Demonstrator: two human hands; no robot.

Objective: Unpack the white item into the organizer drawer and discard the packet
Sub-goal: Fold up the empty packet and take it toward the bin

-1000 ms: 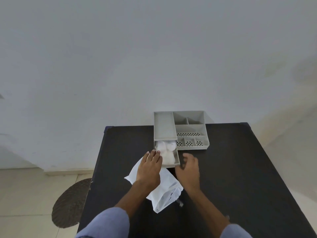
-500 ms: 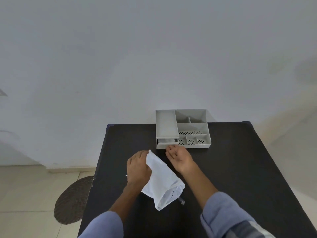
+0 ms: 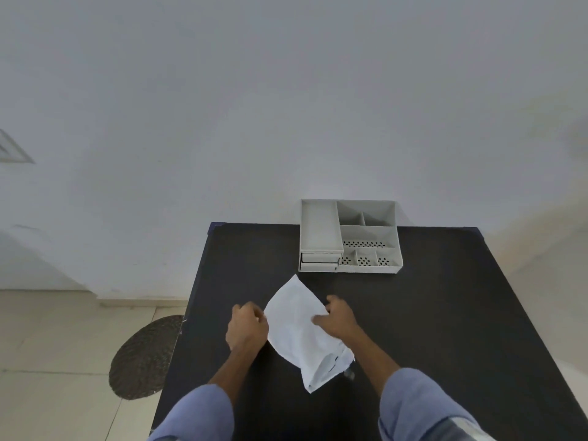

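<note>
The black table (image 3: 445, 313) fills the lower centre of the frame, set against a pale wall. At its far edge, centre-right of the frame, stands the grey organizer (image 3: 349, 236); its drawer (image 3: 319, 261), at the lower left corner of the unit, now sits pushed in flush, where a second ago it stood pulled out with the white item showing inside. The item is no longer visible and is judged to be shut within the drawer. The white packet (image 3: 302, 329) lies near the middle of the table, well apart from the organizer, flattened and apparently empty. Both hands have drawn back from the organizer to it. The left hand (image 3: 246, 327) has its fingers closed on the packet's left edge; the right hand (image 3: 339, 319) grips the right edge, fingers curled over the paper. Judgement: the unpacking step is complete and only disposal remains. No bin is in view, so the discard point cannot be confirmed.
</note>
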